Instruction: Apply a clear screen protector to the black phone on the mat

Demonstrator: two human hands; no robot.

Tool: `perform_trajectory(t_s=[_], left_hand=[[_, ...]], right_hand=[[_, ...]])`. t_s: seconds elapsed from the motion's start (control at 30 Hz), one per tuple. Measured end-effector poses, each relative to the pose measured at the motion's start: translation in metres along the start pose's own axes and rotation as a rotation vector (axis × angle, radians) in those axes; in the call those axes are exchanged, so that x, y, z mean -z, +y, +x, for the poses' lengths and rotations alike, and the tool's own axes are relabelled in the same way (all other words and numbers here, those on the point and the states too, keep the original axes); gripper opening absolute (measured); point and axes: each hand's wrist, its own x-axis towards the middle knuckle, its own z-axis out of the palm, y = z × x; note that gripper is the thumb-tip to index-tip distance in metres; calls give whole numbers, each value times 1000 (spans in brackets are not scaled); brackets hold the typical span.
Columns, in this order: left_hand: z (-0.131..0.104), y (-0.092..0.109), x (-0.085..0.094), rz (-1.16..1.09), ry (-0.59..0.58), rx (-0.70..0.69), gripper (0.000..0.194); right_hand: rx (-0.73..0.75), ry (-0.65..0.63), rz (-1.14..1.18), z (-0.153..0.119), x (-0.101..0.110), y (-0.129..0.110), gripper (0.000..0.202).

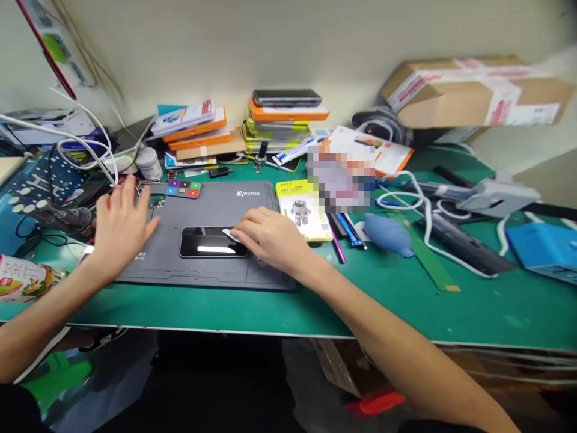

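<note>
A smartphone (198, 241) lies face up on a dark grey work mat (252, 272), a bright reflection across its black glass. My right hand (269, 236) is closed at the phone's right end, pinching a small white wipe (231, 235) that rests on the glass. Over the mat's left end is my left hand (118, 224), fingers spread and holding nothing. Close to it are a small coloured block (183, 189) with several squares and a bit of green circuit board (157, 202). My right fingers hide part of the wipe.
Right of the mat lie a yellow packet (303, 211), thin tools (349, 231), a blue air blower (388, 234) and a white cable (429, 237). Stacked boxes (288, 112) stand at the back. A cup (27, 279) and loose cables (85, 141) sit at left.
</note>
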Motion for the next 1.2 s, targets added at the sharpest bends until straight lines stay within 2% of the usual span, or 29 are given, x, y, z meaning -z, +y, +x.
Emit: perform_trajectory(t_s=[0.07,0.13,0.3,0.4,0.5,0.6,0.77,0.87,0.97,1.03,1.1,1.2], left_hand=[[-1,3,-15,-84,32,-222,51],[5,10,-32,-206,17,-379,49],[17,23,-56,-198,3,-567,50],[14,22,-61,-224,67,-605,49],[7,21,-64,-280,102,-547,49],[2,22,-67,-317,92,-487,48],[0,24,-68,-463,8,-400,50],[-1,22,-67,-786,-29,-241,47],[0,20,-69,-1342,-20,78,40],[2,20,-70,-1695,-29,239,35],[3,21,-70,-1915,-53,309,35],[4,23,-67,-2043,-119,314,45]], right_hand=[[-10,12,10,2,3,-2,43],[-32,38,-2,1,7,-6,44],[-20,-6,-26,-29,5,-29,39],[-55,14,-45,-55,-2,-50,44],[-73,21,-84,-71,-6,-68,44],[-93,3,-70,-71,-6,-76,44],[-146,-71,-10,-45,-9,-57,45],[-183,-131,-1,-33,-15,-48,49],[-177,-127,-31,-40,-20,-58,56],[-166,-108,-64,-52,-21,-69,60],[-154,-93,-89,-62,-19,-76,62],[-161,-133,-52,-58,-17,-73,58]])
